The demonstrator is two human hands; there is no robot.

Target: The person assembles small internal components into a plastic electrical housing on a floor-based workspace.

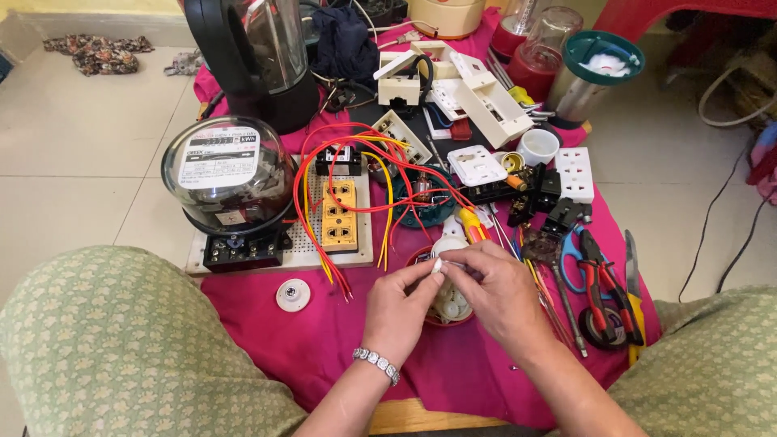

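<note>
Pinching a small white plastic piece [438, 265], both hands' fingers [421, 275] meet.

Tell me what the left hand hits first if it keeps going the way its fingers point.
The left hand points up and right, fingertips pinching a small white part. Straight on, it would probably first meet the yellow-and-red screwdriver handle, then the tangled red and yellow wires. Depth is unclear.
</note>
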